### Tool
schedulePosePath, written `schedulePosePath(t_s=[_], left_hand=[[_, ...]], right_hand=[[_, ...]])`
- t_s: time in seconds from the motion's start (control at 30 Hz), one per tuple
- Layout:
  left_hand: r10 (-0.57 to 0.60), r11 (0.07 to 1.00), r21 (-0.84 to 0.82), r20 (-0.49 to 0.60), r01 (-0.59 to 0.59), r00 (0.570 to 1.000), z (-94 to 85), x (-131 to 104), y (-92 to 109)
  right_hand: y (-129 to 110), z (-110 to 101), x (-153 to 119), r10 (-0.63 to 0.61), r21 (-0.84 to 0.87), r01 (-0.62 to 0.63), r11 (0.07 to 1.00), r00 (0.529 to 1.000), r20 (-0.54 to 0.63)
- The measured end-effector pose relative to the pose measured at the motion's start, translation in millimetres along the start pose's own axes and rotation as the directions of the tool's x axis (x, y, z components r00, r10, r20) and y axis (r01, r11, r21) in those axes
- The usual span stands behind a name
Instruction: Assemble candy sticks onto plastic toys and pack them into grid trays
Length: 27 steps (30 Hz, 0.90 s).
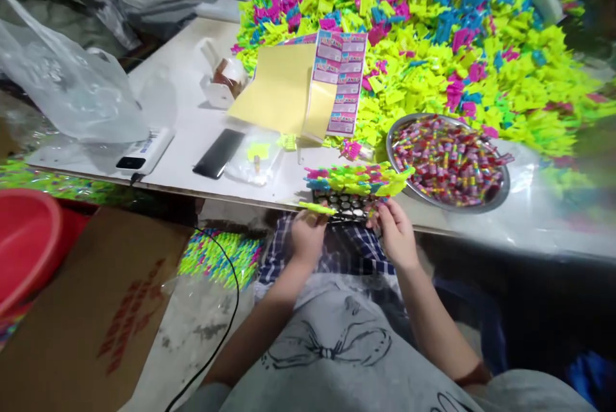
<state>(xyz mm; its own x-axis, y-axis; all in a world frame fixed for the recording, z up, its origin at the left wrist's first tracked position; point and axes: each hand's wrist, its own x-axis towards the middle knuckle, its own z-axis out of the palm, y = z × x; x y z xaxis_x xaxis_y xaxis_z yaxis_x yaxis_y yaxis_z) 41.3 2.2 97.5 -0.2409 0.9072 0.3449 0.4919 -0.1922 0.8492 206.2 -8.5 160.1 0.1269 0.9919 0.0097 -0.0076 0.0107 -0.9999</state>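
My left hand (pixel 308 237) is closed on a flat neon-yellow plastic piece (pixel 317 208); its exact kind is too small to tell. My right hand (pixel 397 235) pinches with thumb and fingertips at the right end of a black holed basket (pixel 344 202). Something small, perhaps a wrapped candy, may be between those fingers, but I cannot make it out. Rows of yellow, pink and blue plastic pieces (pixel 359 179) lie along the basket's far side. Just beyond my right hand stands a round metal bowl (pixel 503 190) full of small wrapped candies (pixel 447 158).
A large heap of coloured plastic pieces (pixel 433 27) covers the table's back. Printed card sheets (pixel 283 88), a black phone (pixel 219 153), a clear bag (pixel 255 158) and a white power bank (pixel 144 150) lie leftward. A cardboard box (pixel 96 309) and red tub (pixel 29 245) stand below.
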Motion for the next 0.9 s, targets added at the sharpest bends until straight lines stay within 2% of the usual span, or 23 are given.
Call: schedulePosePath(t_s=[0.07, 0.17, 0.27, 0.4, 0.5, 0.6, 0.7, 0.9], left_hand=[[0.067, 0.978, 0.195, 0.065, -0.078, 0.996, 6.3, 2.7, -8.4], [0.078, 0.952, 0.291, 0.08, -0.098, 0.994, 12.5, 8.5, -18.8], [0.093, 0.946, 0.302, 0.082, -0.114, 0.992, 16.9, 11.5, -22.9], [0.126, 0.945, 0.291, 0.09, -0.147, 0.988, 19.9, 11.8, -22.2], [0.138, 0.944, 0.293, 0.073, -0.153, 0.988, 21.0, 11.5, -24.3], [0.151, 0.942, 0.292, 0.067, -0.164, 0.986, 22.4, 11.2, -29.6], [0.165, 0.939, 0.295, 0.065, -0.176, 0.984, 24.2, 10.8, -34.7], [0.178, 0.928, 0.318, 0.082, -0.195, 0.981, 23.5, 12.0, -37.9]], right_hand=[[11.5, 4.2, -2.2, -0.019, 0.006, 0.019, 1.0, 1.0, 0.009], [29.5, 11.4, -1.9, -0.045, -0.057, 0.043, 0.997, 0.999, -0.021], [46.3, 18.7, 0.7, -0.109, -0.229, 0.082, 0.97, 0.988, -0.108], [62.7, 27.1, 7.1, -0.243, -0.512, 0.116, 0.851, 0.952, -0.188], [73.4, 32.3, 12.5, -0.342, -0.662, 0.147, 0.735, 0.923, -0.175], [83.4, 36.8, 16.3, -0.359, -0.793, 0.14, 0.593, 0.928, -0.105], [88.8, 40.4, 19.1, -0.324, -0.861, 0.084, 0.502, 0.941, -0.097], [84.1, 43.9, 25.5, -0.321, -0.87, 0.095, 0.484, 0.944, -0.076]])
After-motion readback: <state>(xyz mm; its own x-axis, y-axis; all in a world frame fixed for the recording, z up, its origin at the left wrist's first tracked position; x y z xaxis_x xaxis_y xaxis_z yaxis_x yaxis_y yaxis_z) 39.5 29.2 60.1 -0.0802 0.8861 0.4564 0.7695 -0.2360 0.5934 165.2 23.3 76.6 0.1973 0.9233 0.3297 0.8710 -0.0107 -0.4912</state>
